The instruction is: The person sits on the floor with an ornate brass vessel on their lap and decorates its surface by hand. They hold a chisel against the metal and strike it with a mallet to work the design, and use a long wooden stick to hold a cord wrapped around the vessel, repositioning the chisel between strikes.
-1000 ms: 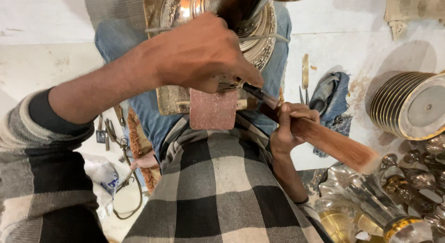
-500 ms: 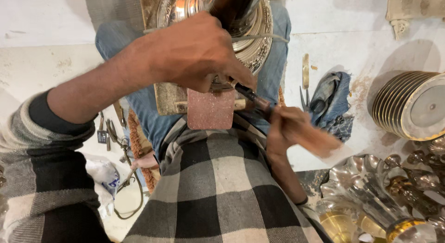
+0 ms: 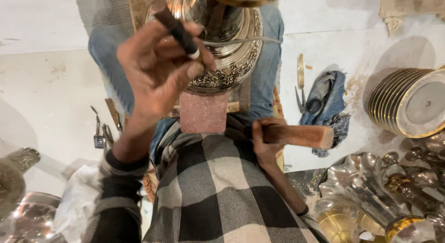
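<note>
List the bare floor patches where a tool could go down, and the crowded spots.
Free: the pale floor at upper left, bordered by the jeans leg and small hand tools; also the strip between the blue rag and stacked plates. Crowded: lower right, full of metalware; lower left, with a plastic bag and shiny vessels.

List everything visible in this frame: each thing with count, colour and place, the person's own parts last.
engraved metal dish: one, silvery, top centre, on the lap
pink pad: one, below the dish
punch tool: one, dark, in left hand
wooden handle: one, brown, in right hand
stacked plates: one stack, gold-rimmed, right
blue cloth: one, right of centre
small tools: several, dark, floor at left
metalware: several pieces, silvery and brass, lower right
left hand: raised
right hand: low, centre
</note>
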Demonstrator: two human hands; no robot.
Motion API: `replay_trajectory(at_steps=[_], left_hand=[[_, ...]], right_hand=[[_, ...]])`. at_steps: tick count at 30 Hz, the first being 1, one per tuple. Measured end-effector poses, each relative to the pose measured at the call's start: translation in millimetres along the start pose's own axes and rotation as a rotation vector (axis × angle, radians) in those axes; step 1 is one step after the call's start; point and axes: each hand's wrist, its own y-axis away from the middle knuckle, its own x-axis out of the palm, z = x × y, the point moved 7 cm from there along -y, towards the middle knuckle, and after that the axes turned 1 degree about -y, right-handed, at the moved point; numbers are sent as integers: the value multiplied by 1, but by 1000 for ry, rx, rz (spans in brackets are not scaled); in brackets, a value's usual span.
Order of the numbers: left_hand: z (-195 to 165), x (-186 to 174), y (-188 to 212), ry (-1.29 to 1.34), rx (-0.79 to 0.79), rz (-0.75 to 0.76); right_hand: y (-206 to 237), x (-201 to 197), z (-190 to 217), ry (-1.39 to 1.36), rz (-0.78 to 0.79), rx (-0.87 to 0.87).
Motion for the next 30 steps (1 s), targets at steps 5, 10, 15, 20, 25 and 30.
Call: replay_trajectory(at_steps=[5, 10, 15, 20, 25, 30], left_hand=[[18, 9, 50, -151, -84, -350], [14, 16, 55, -388, -48, -466], [4, 26, 52, -717, 85, -484], [8, 26, 67, -783, -20, -500], [6, 17, 79, -901, -24, -551], [8, 20, 85, -910, 18, -532]], right_hand=[[-17, 14, -4, 379, 132, -42], [-33, 7, 32, 357, 143, -220], [-49, 20, 84, 272, 321, -368], [-66, 35, 139, 324, 495, -454], [-86, 39, 196, 761, 665, -673], [-97, 69, 269, 917, 929, -737]])
